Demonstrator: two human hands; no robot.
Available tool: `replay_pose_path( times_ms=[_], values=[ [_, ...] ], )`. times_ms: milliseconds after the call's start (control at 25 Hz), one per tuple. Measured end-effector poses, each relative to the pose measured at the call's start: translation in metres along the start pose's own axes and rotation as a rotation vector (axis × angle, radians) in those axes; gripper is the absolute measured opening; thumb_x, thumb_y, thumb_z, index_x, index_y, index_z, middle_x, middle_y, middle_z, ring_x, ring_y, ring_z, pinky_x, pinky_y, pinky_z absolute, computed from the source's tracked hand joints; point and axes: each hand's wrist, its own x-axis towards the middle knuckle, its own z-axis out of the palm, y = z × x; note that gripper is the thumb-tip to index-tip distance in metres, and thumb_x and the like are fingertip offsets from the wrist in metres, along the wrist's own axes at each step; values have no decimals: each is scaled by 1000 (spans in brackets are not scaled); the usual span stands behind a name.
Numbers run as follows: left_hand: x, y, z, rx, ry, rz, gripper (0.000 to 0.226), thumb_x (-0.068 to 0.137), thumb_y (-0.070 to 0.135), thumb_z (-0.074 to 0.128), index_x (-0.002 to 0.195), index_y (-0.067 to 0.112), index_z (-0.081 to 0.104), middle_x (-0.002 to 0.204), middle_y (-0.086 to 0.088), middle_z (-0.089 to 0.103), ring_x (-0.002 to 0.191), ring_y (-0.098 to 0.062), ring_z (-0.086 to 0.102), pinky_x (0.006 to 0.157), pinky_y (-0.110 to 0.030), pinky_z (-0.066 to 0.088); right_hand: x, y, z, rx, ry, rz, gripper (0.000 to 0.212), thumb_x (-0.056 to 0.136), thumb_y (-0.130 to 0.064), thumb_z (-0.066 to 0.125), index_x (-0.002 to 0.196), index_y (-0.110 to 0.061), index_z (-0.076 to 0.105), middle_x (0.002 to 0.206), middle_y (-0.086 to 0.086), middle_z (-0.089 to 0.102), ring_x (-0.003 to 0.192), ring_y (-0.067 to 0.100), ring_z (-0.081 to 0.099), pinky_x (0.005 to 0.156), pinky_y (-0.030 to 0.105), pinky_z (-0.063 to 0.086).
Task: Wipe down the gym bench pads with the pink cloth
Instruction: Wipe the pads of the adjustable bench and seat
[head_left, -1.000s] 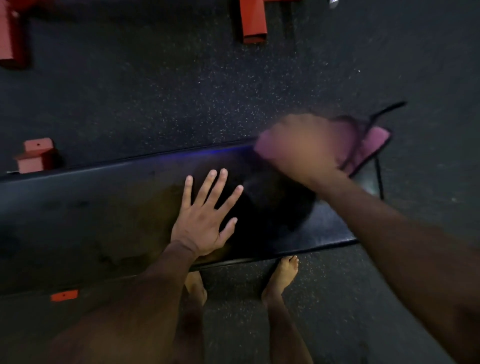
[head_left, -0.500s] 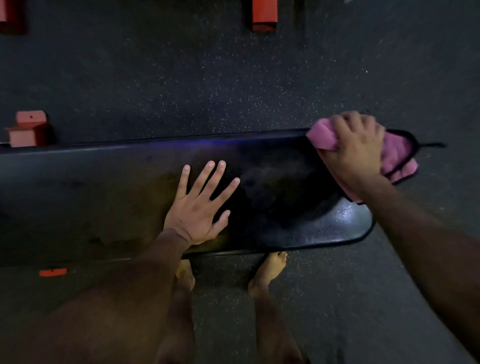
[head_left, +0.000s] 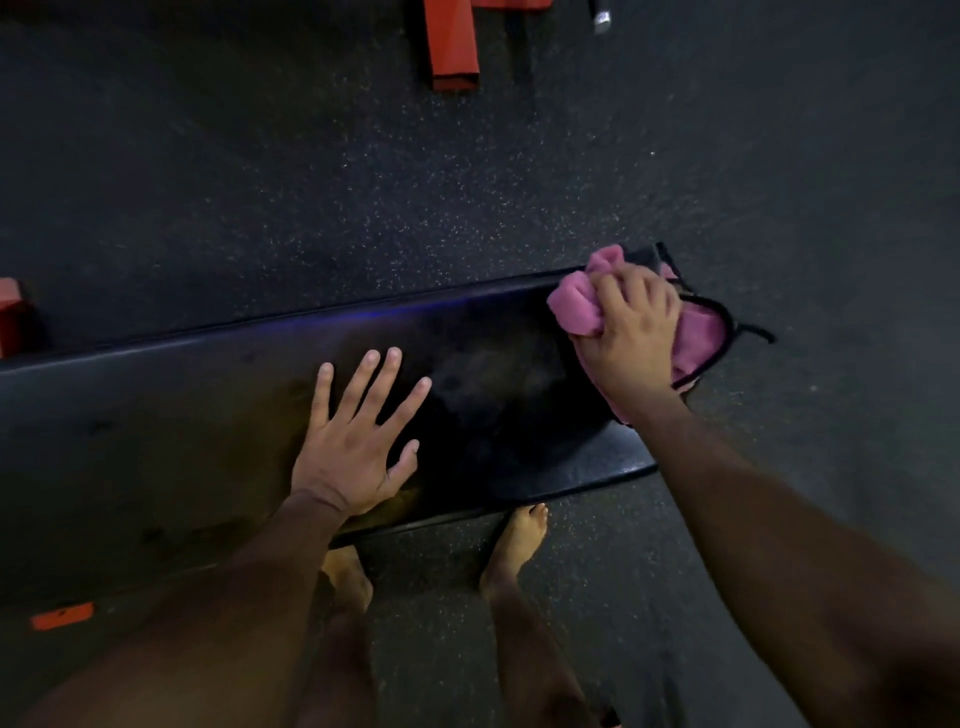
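Pink cloth (head_left: 576, 306) bunched up at far right end of the black bench pad (head_left: 156, 415), on the pad's far corner, part of it hanging past the end. Right hand (head_left: 631, 338) grips it from above, fingers (head_left: 618, 291) curled over the wad and pressed close together; pink folds stick out beyond the fingertips on the left and far side, more cloth trails out under the palm to the right, with a black trim edge and a thin black loop. Left hand (head_left: 353, 447) flat on the pad, near its middle, fingers spread wide and straight, thumb out, well apart from the cloth. Two bare feet (head_left: 519, 540) on dark speckled floor (head_left: 311, 182) just at near edge of the pad. Red metal frame leg (head_left: 451, 47) on the floor beyond the bench, another red piece (head_left: 13, 317) at left edge.
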Motion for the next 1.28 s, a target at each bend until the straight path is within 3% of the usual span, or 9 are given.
replay_pose_path(
  times_ms=[160,240,320,440,600,760,960,1120,1280],
  values=[
    [-2,15,-19,-84,102,-120,74,99,46,42,165,29,13,172,-13,18,159,-29,17,123,-71,4,58,33,-35,201,-366,-179,52,84,-45,51,128,-18,57,120,4,57,114,32,54,95,42,37],
    [23,63,-20,-167,178,-527,73,101,47,38,166,24,12,172,-15,15,159,-29,14,125,-65,-3,103,65,-57,361,-482,-133,42,86,-39,61,124,-22,59,115,4,58,112,32,58,96,39,42],
    [69,121,-21,-297,190,-950,74,104,53,30,166,21,7,174,-15,8,161,-33,7,124,-70,2,135,70,-67,408,-589,-175,25,87,-45,63,111,-40,57,105,-5,60,100,22,60,92,40,47],
    [120,158,-2,-303,108,-1158,77,104,61,25,167,22,3,174,-17,-1,161,-36,-2,125,-69,2,143,44,-39,297,-892,-264,27,95,-58,58,121,-51,55,118,-15,63,107,14,59,99,40,46],
    [119,163,11,-222,140,-1198,80,103,59,33,168,20,7,174,-18,-1,161,-37,-2,125,-67,-1,153,22,-7,218,-989,-199,51,94,-67,53,133,-35,62,129,-5,65,116,18,61,105,42,46],
    [123,161,4,-273,141,-1213,81,102,58,36,168,19,10,174,-19,2,161,-38,0,125,-68,2,164,-26,8,173,-1117,-246,44,97,-62,51,119,-29,69,114,2,71,98,21,66,93,40,52],
    [122,168,5,-199,143,-1199,80,101,56,36,167,18,14,174,-20,5,161,-38,3,124,-68,6,154,-111,19,302,-1084,-471,36,98,-56,53,125,-37,67,123,-5,70,107,16,63,89,33,47],
    [123,164,4,-180,119,-1232,81,100,54,40,167,18,14,173,-19,6,161,-38,4,125,-67,5,154,-30,4,480,-1004,-497,30,93,-42,66,119,-28,67,115,-7,71,105,16,66,97,42,51],
    [124,165,9,-135,127,-1256,81,100,54,38,168,20,9,174,-17,2,161,-36,0,125,-66,4,155,82,-10,553,-1039,-271,29,98,-23,63,127,-28,66,122,-7,70,112,11,66,107,45,49]
  ],
)
